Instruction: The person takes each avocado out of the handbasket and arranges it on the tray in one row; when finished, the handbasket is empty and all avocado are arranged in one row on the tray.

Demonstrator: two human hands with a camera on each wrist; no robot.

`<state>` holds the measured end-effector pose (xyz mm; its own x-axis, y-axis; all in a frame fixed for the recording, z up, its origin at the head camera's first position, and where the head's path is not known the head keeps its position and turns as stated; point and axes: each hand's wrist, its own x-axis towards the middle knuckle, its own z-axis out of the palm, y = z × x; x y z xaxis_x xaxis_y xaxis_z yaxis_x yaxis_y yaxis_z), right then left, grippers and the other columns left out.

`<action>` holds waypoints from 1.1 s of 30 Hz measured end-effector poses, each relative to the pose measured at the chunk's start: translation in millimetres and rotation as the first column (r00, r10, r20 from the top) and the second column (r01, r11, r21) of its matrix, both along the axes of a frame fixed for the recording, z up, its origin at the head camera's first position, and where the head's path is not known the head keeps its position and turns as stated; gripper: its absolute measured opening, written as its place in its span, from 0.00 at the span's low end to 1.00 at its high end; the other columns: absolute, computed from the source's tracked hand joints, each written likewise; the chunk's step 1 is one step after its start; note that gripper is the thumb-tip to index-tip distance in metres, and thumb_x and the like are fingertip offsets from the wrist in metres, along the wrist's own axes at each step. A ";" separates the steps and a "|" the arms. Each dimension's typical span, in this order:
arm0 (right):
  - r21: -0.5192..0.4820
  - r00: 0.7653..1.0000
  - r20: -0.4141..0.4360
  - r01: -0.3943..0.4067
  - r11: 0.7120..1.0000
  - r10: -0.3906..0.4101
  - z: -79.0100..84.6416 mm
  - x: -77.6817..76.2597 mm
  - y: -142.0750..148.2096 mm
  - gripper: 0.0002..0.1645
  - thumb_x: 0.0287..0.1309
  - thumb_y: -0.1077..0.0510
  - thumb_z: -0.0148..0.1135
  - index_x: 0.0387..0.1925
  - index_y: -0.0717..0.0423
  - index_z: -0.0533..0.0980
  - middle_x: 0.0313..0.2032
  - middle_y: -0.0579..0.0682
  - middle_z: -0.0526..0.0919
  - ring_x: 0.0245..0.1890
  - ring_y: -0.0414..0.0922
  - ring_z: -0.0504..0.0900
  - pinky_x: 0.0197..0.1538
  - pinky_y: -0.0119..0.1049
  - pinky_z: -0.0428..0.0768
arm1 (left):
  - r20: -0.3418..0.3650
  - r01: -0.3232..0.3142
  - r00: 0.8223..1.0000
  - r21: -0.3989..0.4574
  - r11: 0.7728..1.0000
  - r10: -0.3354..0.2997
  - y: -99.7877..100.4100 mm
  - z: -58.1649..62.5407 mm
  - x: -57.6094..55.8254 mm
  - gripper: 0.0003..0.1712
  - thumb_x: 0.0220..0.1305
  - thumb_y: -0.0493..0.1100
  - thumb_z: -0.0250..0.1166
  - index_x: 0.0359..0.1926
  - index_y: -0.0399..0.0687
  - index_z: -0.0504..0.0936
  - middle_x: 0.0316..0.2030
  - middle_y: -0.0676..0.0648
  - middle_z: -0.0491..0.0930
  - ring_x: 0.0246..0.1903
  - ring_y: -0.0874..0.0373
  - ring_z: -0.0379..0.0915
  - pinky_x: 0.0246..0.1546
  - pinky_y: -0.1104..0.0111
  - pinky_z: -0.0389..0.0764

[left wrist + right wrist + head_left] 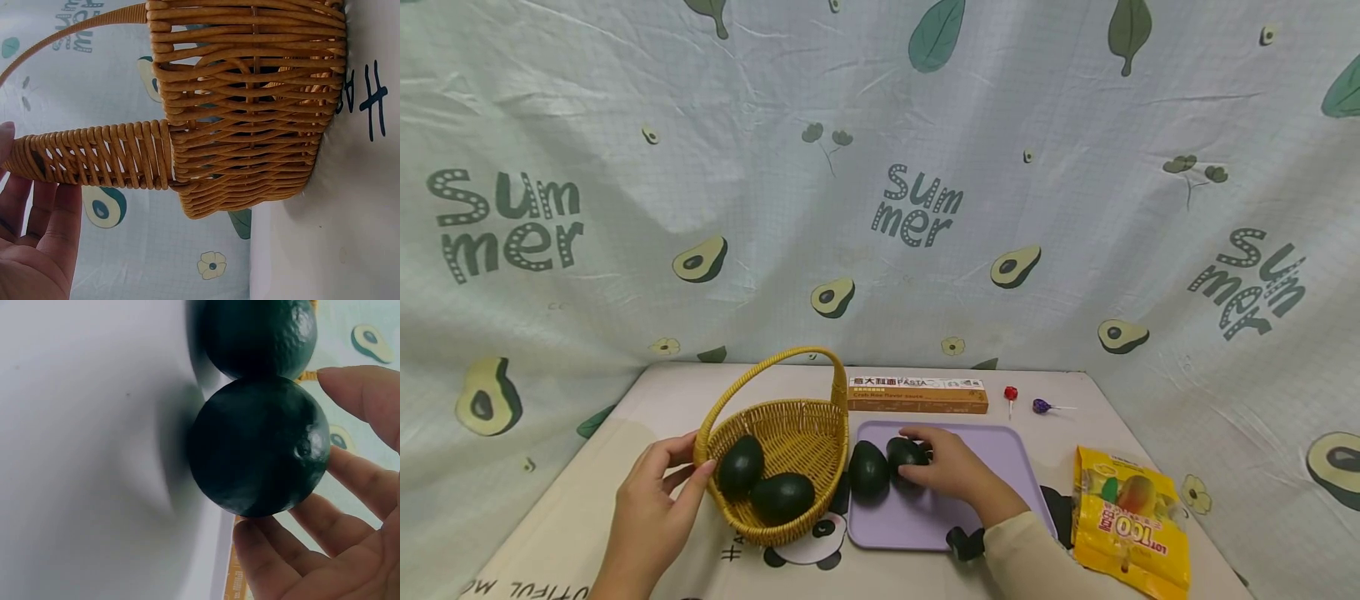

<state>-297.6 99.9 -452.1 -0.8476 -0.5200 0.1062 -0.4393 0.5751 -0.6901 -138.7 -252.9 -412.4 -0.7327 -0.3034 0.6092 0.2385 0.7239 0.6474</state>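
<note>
A yellow wicker basket [802, 437] stands on the left part of the table, with two dark green avocados [741, 467] inside. At the base of its arched handle [112, 153], my left hand [655, 500] grips the woven strip between thumb and fingers. On a light purple tray [988, 475] right of the basket, two more avocados lie side by side, touching. My right hand [955, 471] has its fingers curled round the right one [256, 450]. The left one [869, 471] lies near the tray's left edge, beside the basket.
Behind the tray lies a long pasta box [917, 396]. A red lollipop [1011, 392] and a purple lollipop [1041, 406] are right of it. A yellow candy bag [1131, 525] lies right of the tray. A printed curtain [880, 317] hangs behind the table.
</note>
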 end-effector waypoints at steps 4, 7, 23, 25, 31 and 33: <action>-0.033 1.000 -0.018 -0.016 0.999 0.015 4.3 -0.7 0.2 0.33 0.61 0.50 0.72 0.64 0.59 0.76 0.61 0.57 0.82 0.60 0.60 0.80 0.65 0.59 0.80 | 0.000 -0.001 1.000 -0.006 1.000 0.001 -1.1 -1.0 -0.8 0.24 0.59 0.27 0.73 0.56 0.36 0.78 0.48 0.45 0.79 0.47 0.80 0.68 0.46 0.94 0.74; -0.055 0.999 -0.027 -0.019 0.998 0.018 9.0 -1.1 -0.6 0.32 0.62 0.50 0.72 0.64 0.58 0.76 0.61 0.58 0.82 0.61 0.60 0.79 0.66 0.59 0.79 | 0.004 -0.005 1.000 -0.004 1.000 0.005 -1.1 -1.1 -1.3 0.24 0.59 0.27 0.73 0.56 0.36 0.78 0.48 0.45 0.79 0.47 0.80 0.68 0.46 0.94 0.74; -0.139 0.997 -0.042 -0.066 0.988 0.061 35.1 0.6 -17.6 0.31 0.63 0.53 0.70 0.66 0.56 0.75 0.62 0.54 0.80 0.60 0.59 0.81 0.65 0.53 0.82 | 0.009 -0.010 1.000 -0.006 1.000 0.010 -0.5 -1.2 -2.2 0.24 0.59 0.27 0.72 0.56 0.36 0.78 0.48 0.45 0.79 0.46 0.78 0.69 0.46 0.93 0.75; -0.138 0.997 -0.041 -0.064 0.988 0.059 39.3 1.4 -19.9 0.33 0.63 0.52 0.70 0.67 0.55 0.74 0.63 0.54 0.80 0.60 0.58 0.81 0.65 0.53 0.81 | 0.005 -0.007 1.000 -0.007 1.000 0.007 -0.6 -1.2 -2.1 0.24 0.60 0.27 0.72 0.56 0.36 0.78 0.48 0.45 0.79 0.46 0.78 0.69 0.46 0.94 0.75; -0.116 0.999 -0.031 -0.044 0.992 0.041 52.4 4.1 -27.2 0.35 0.63 0.49 0.71 0.69 0.50 0.72 0.63 0.49 0.80 0.61 0.51 0.81 0.67 0.49 0.81 | -0.014 0.002 1.000 -0.005 1.000 -0.002 0.2 -0.1 -1.0 0.23 0.60 0.27 0.72 0.56 0.36 0.78 0.47 0.45 0.79 0.46 0.80 0.68 0.46 0.94 0.74; -0.112 0.999 -0.026 -0.047 0.993 0.045 56.7 5.0 -29.9 0.35 0.63 0.48 0.71 0.69 0.50 0.73 0.63 0.49 0.80 0.61 0.51 0.80 0.67 0.49 0.81 | -0.016 0.003 1.000 -0.005 1.000 -0.004 0.6 0.1 -0.9 0.23 0.60 0.28 0.73 0.56 0.36 0.78 0.48 0.45 0.79 0.46 0.80 0.68 0.46 0.94 0.74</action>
